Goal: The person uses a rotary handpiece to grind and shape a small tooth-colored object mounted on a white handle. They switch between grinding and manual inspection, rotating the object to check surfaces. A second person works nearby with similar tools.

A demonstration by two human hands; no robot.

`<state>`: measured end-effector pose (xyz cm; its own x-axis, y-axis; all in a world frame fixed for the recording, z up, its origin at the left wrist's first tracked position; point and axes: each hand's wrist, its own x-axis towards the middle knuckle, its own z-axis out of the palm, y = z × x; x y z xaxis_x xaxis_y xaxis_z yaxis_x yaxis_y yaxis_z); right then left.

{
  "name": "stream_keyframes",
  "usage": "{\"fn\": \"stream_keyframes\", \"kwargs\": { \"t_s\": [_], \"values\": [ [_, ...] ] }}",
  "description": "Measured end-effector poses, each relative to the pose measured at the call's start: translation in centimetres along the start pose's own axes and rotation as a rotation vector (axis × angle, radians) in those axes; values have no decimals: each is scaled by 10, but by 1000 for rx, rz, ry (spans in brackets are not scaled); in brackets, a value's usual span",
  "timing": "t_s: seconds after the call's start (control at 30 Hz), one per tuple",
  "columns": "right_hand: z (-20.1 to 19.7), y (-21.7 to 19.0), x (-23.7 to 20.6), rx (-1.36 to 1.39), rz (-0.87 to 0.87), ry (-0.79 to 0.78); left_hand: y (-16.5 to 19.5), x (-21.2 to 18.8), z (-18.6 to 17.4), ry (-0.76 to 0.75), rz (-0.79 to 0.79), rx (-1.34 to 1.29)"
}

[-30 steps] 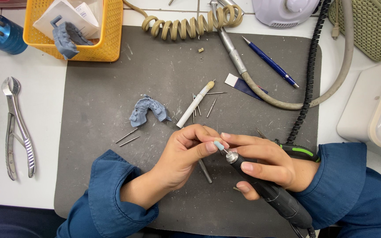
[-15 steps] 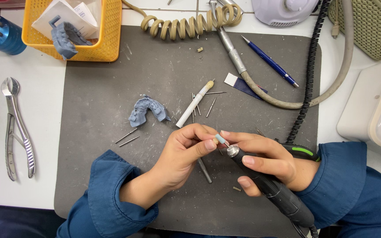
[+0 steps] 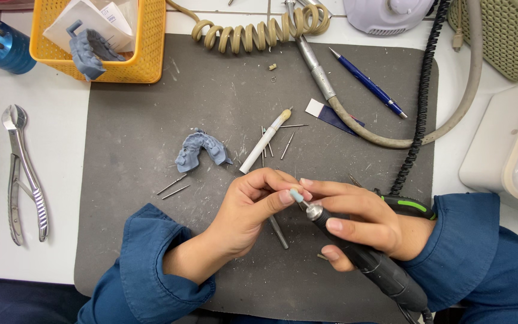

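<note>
Against the left hand [image 3: 253, 207], the right hand's [image 3: 361, 219] rotary handpiece [image 3: 361, 261] tip.

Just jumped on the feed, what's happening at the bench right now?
A person in blue sleeves works over a grey mat. The right hand grips a black rotary handpiece, whose pale blue tip meets something small pinched in the left hand; what it is cannot be made out. A blue dental cast, loose burs and a white-handled tool lie on the mat, and steel pliers lie to the left.
</note>
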<state>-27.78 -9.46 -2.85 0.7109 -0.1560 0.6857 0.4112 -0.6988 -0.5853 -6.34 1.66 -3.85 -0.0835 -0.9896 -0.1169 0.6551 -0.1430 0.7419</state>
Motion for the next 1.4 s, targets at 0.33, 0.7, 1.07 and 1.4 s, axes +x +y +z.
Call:
{"fn": "stream_keyframes", "kwargs": {
  "t_s": [0.33, 0.7, 1.07, 1.4],
  "values": [
    [1, -4, -3, 21, 70, 26, 0, 0, 2, 20, -24, 13],
    [2, -1, 1, -11, 44, 37, -1, 0, 1, 20, -9, 5],
    [1, -2, 0, 0, 40, 5, -1, -1, 1, 22, -8, 0],
    [2, 0, 0, 1, -5, -13, 1, -1, 2, 30, -19, -4]
  ]
}}
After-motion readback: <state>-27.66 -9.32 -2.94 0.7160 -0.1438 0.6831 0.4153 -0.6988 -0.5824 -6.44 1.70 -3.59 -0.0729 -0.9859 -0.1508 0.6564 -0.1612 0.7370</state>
